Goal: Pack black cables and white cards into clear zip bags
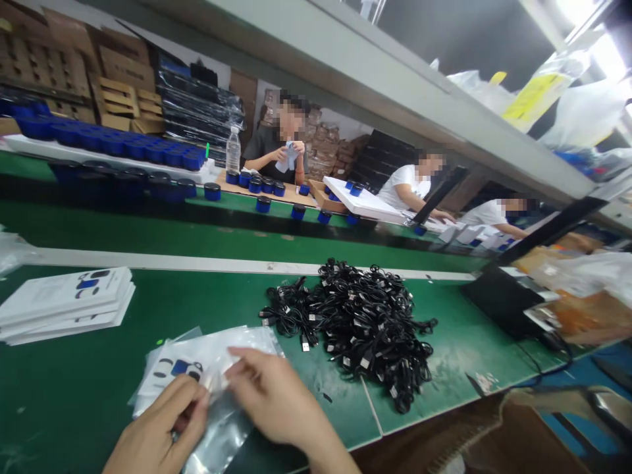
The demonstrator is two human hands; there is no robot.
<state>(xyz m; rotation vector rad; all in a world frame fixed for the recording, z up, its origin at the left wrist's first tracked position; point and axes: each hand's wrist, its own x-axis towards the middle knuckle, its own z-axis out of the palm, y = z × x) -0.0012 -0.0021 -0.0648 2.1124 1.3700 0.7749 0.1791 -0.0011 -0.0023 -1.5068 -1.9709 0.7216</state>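
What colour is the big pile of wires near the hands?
Black. The USB cables show best in the head view.

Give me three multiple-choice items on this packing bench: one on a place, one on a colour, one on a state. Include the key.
1. Where does the heap of black USB cables lie?
A) On the green workbench, to the right of the person's right hand
B) Inside a cardboard box
C) On top of a stack of white cards

2. What colour are the small round tubs on the far green belt?
A) Red
B) Blue
C) Yellow

3. What state is the clear plastic bag in?
A) Lying untouched
B) Packed in a box
C) Held in both hands, with a printed white card inside

Answers:
1. A, the heap sits on the bench beside that hand.
2. B, the tubs show blue along the belt.
3. C, the person's left hand and right hand both hold it.
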